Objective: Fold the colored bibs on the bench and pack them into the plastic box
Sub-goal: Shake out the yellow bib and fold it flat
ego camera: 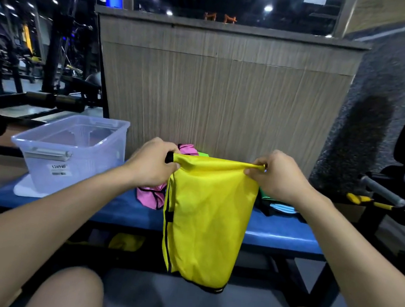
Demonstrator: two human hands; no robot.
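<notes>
A yellow bib [207, 219] with black trim hangs in the air in front of the blue bench [281, 233], its lower end below the seat edge. My left hand [153, 164] grips its top left corner and my right hand [280, 177] pinches its top right corner, stretching the top edge taut. Behind it on the bench lie a pink bib [151, 197], and a green bib [266, 197] with a light blue one [283, 209]. The clear plastic box [70, 152] stands at the bench's left end with no bibs in it.
A wood-panelled partition [220, 98] rises right behind the bench. Gym machines stand at the left, and a black machine with a grey handle [382, 192] at the right. Something yellow [126, 242] lies on the floor under the bench. My knees are at the bottom.
</notes>
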